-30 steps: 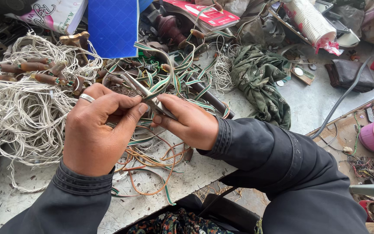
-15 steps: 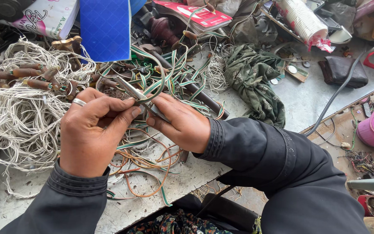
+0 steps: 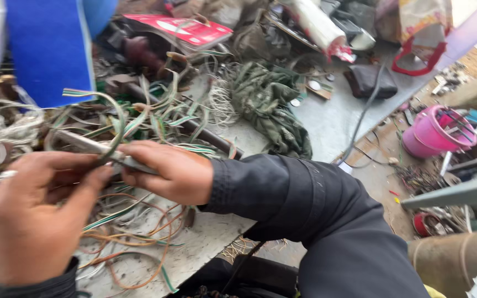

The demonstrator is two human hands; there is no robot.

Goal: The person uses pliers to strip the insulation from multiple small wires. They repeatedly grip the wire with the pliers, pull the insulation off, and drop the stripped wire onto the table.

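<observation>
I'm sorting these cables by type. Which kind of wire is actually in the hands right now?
The flat green-and-white striped ribbon wire, looping up from the left hand and right hand. The orange wires lie loose on the bench below.

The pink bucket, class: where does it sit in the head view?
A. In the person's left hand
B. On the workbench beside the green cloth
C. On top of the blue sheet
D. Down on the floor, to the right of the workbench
D: the pink bucket stands on the ground beyond the workbench edge, apart from the green cloth.
</observation>
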